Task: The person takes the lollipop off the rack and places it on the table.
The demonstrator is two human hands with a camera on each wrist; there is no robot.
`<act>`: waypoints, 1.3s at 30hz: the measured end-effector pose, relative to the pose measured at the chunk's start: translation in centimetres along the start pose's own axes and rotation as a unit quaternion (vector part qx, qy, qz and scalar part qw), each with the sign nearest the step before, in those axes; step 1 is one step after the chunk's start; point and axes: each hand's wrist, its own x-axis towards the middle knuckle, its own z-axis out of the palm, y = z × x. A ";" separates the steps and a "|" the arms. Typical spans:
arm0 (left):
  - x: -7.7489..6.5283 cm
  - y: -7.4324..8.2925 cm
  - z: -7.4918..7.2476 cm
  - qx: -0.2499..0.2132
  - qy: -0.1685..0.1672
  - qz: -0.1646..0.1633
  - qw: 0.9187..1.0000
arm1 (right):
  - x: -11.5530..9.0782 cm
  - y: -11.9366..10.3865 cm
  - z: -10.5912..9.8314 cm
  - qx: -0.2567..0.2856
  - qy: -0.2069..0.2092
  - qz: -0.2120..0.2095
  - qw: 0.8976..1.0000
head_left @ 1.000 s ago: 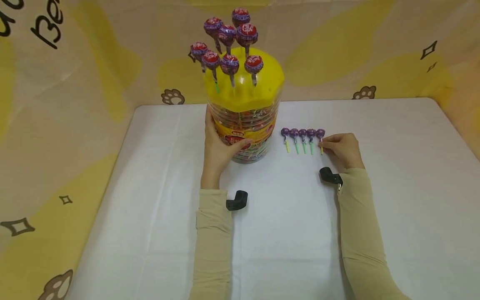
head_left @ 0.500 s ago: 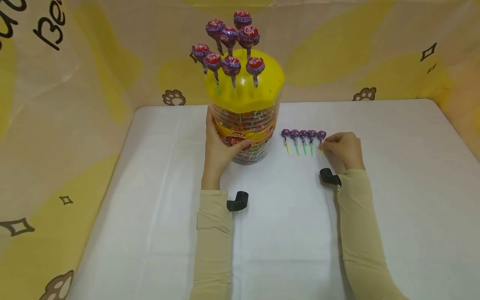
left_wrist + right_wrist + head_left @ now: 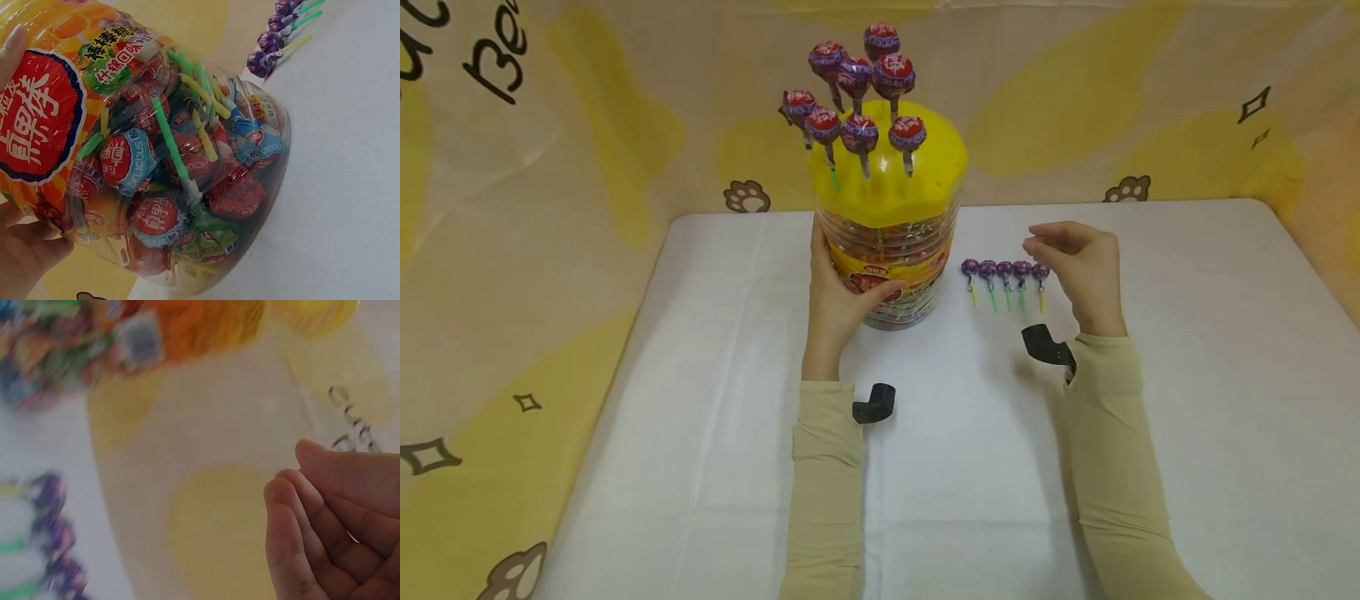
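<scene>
A tall clear plastic jar (image 3: pixel 887 265) of wrapped lollipops stands on the table, topped by a yellow domed lid (image 3: pixel 936 179). My left hand (image 3: pixel 837 307) grips its left side, thumb across the front label, other fingers partly hidden behind. Several purple-wrapped lollipops (image 3: pixel 907 133) stick up from the lid. To the right of the jar, several more purple lollipops (image 3: pixel 1005 270) lie in a neat row, sticks toward me. My right hand (image 3: pixel 1086 271) hovers just above the row's right end. In the right wrist view its thumb and fingers (image 3: pixel 284 519) are loosely bent, with nothing held.
A white cloth covers the table (image 3: pixel 955 467). Behind and beside it hangs a yellow-and-cream patterned backdrop (image 3: pixel 1045 100). Black camera mounts sit on both wrists, the left mount (image 3: pixel 875 403) and the right mount (image 3: pixel 1047 345).
My right hand has let go of the rightmost lollipop in the row and risen up and away from it. The left hand and jar stay put.
</scene>
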 end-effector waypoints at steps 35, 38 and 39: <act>-0.2 0.1 -0.2 0.000 -0.005 -0.033 0.999 | -1.7 -12.7 8.0 0.109 -0.035 -0.275 0.954; -0.2 0.1 -0.2 0.001 -0.003 -0.031 1.000 | -1.7 -12.9 8.1 0.099 -0.029 -0.282 0.954; -0.1 0.1 -0.3 0.001 -0.003 -0.029 1.000 | -1.7 -13.0 8.1 0.097 -0.028 -0.282 0.954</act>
